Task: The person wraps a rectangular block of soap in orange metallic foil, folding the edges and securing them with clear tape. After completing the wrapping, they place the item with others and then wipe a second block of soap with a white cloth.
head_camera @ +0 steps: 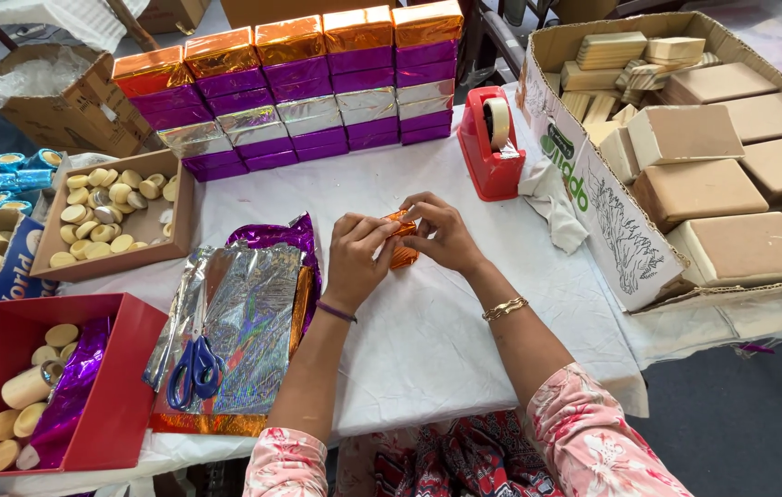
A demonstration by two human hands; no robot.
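— White cloth covers the table (428, 340), right? What's packed on it?

— Yes. At the back, a stack of foil-wrapped boxes (299, 87) in orange, purple and silver rows. Right of it, a red tape dispenser (490, 143), then a big cardboard carton (593, 193) with a green label and a tree drawing on its side, full of pale wooden blocks (741, 248).

— And the hands?

— Left hand (354, 258) and right hand (442, 235) are together at mid-table, both pinched on a small orange foil piece (402, 241), crinkled and shiny.

— To the left?

— Loose holographic foil sheets (248, 322) with blue-handled scissors (193, 368) on top, a red tray (120, 405) and a cardboard tray (147, 225), both holding small wooden rounds.
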